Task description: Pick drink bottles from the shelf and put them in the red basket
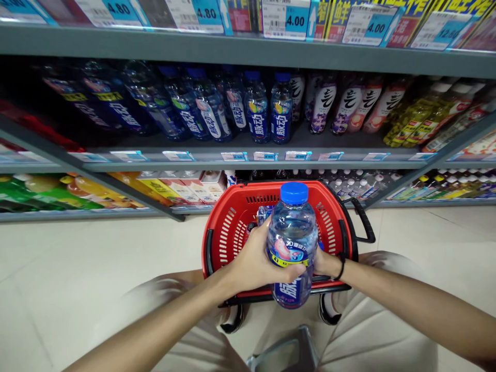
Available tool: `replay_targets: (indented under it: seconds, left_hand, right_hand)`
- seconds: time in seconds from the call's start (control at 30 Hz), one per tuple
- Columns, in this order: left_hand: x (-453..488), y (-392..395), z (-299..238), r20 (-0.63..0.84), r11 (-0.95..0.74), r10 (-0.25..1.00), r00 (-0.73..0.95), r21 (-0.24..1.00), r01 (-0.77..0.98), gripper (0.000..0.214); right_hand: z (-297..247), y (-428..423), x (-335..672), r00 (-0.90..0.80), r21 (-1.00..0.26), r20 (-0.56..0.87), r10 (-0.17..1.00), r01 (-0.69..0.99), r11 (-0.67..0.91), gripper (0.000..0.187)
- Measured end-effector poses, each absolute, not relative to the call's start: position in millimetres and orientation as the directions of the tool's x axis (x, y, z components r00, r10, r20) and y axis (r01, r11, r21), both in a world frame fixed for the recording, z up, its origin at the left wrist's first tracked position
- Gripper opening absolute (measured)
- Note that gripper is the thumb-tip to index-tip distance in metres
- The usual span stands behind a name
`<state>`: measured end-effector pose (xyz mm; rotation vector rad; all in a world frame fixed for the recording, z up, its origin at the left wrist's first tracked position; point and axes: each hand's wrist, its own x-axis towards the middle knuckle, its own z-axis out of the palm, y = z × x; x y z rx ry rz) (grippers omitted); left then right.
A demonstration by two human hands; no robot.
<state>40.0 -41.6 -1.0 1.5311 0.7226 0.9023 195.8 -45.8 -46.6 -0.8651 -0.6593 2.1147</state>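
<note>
**Two hands around one blue-capped bottle above a red basket**

One clear drink bottle (293, 243) with a blue cap and a blue label is held upright in the middle of the view, just above a red shopping basket (232, 227). It is gripped from both sides: the left hand (258, 258) is wrapped around its left flank with the thumb laid across the label, and the right hand (323, 261) is pressed to its right flank, mostly hidden behind the bottle. A dark band (341, 268) is worn on the right wrist. Inside the basket, more bottles (263, 213) are partly seen behind the held one. The basket is set on a pale tiled floor (96, 258), its black handle (362, 219) folded out to the right. Beyond it, a grey shelf (240, 155) is stocked with a row of similar blue-labelled bottles (258, 111), and price tags (285, 19) are fixed along the shelf above.
</note>
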Motion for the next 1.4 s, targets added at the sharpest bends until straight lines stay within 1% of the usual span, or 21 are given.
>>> replay_targets:
  seconds: [0.1,0.2,0.27,0.4,0.47,0.53,0.6,0.7,0.77,0.83,0.9,0.93,1.0,1.1,1.23,1.3,1.4]
  left_hand:
    - [40,-42,-1,0.134,-0.13,0.846,0.516,0.991,-0.045,0.064]
    - [41,-42,-1,0.113,-0.108,0.855,0.507,0.993,-0.039,0.062]
    - [41,-40,-1,0.075,-0.052,0.865,0.497,0.997,-0.06,0.062]
    - [40,-31,-3,-0.09,0.156,0.882,0.463,0.982,-0.106,0.058]
    - [39,-25,-3,-0.22,0.283,0.883,0.414,0.954,-0.096,0.055]
    - [37,-18,-2,-0.304,0.361,0.881,0.362,0.927,-0.1,0.053]
    - [34,-10,1,-0.285,0.343,0.907,0.311,0.927,-0.152,0.051]
    - [30,4,4,-0.175,0.22,0.966,0.191,0.942,-0.253,0.049]
    - [27,12,5,-0.166,0.195,0.979,0.122,0.939,-0.284,0.049]
    - [25,17,4,-0.195,0.211,0.977,0.084,0.93,-0.3,0.049]
    - [24,19,2,-0.213,0.229,0.973,0.084,0.921,-0.314,0.049]
    - [24,20,0,-0.207,0.225,0.974,0.091,0.922,-0.315,0.049]
    - [24,21,-3,-0.173,0.199,0.979,0.108,0.93,-0.309,0.049]
    - [25,21,-8,-0.132,0.177,0.978,0.161,0.934,-0.311,0.052]
    - [28,15,-10,-0.124,0.207,0.96,0.25,0.917,-0.341,0.061]
    - [30,11,-8,-0.116,0.228,0.945,0.305,0.904,-0.361,0.065]
    - [32,6,-3,-0.061,0.2,0.937,0.344,0.901,-0.385,0.07]
  right_hand:
    - [-49,-45,194,-0.502,-0.716,-0.323,0.802,-0.424,-0.554,0.067]
    - [-52,-45,195,-0.513,-0.716,-0.326,0.794,-0.415,-0.562,0.069]
    - [-52,-46,195,-0.52,-0.715,-0.325,0.79,-0.412,-0.565,0.07]
    - [-42,-44,195,-0.53,-0.699,-0.357,0.769,-0.394,-0.596,0.069]
    - [-38,-39,193,-0.522,-0.677,-0.375,0.766,-0.41,-0.611,0.062]
    - [-34,-34,192,-0.485,-0.658,-0.385,0.785,-0.453,-0.602,0.055]
    - [-33,-28,191,-0.425,-0.658,-0.394,0.815,-0.489,-0.573,0.051]
    - [-30,-22,192,-0.375,-0.691,-0.403,0.835,-0.474,-0.546,0.056]
    - [-28,-21,195,-0.394,-0.719,-0.387,0.833,-0.436,-0.541,0.06]
    - [-27,-22,197,-0.455,-0.756,-0.342,0.822,-0.386,-0.529,0.063]
    - [-25,-24,199,-0.499,-0.809,-0.295,0.815,-0.323,-0.491,0.065]
    - [-24,-25,200,-0.496,-0.838,-0.28,0.822,-0.291,-0.462,0.065]
    - [-22,-26,200,-0.435,-0.885,-0.268,0.86,-0.241,-0.399,0.065]
    - [-21,-25,203,-0.359,-0.904,-0.271,0.893,-0.224,-0.364,0.062]
    - [-25,-25,210,-0.396,-0.861,-0.271,0.877,-0.307,-0.405,0.058]
    - [-28,-23,215,-0.481,-0.791,-0.273,0.833,-0.38,-0.479,0.062]
    - [-29,-16,221,-0.65,-0.66,-0.185,0.737,-0.473,-0.584,0.071]
